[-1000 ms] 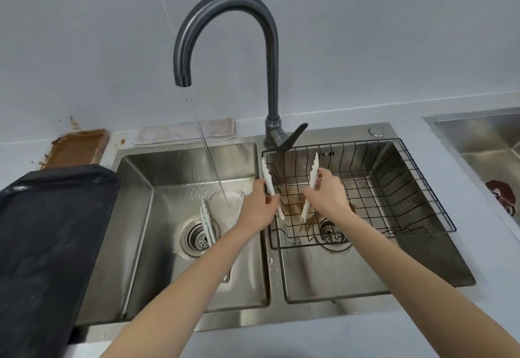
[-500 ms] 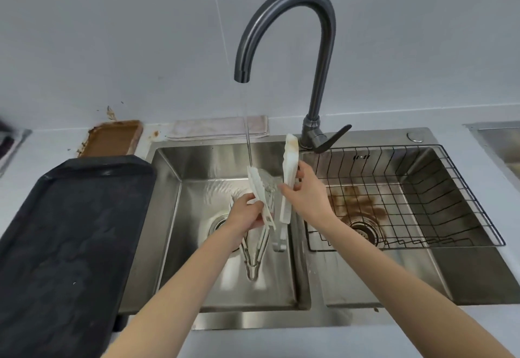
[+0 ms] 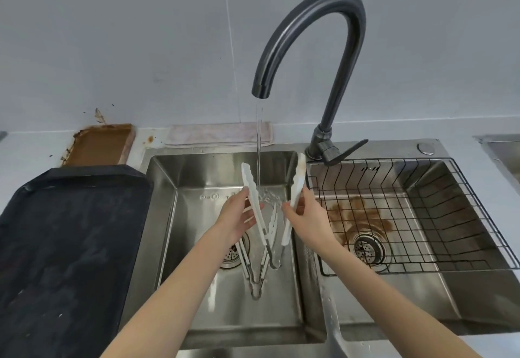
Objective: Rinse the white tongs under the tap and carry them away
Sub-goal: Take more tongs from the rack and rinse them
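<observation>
Under the tap (image 3: 312,45), each hand grips one white tong arm (image 3: 253,200): left hand (image 3: 239,217), right hand (image 3: 306,217); other tongs (image 3: 254,267) lie below.

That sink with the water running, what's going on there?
A person is rinsing two white plastic tong pieces over the left basin of a steel double sink. The left hand holds one piece right in the stream from the dark curved tap; the right hand holds the other piece just beside it. More tongs lie in the basin.
</observation>
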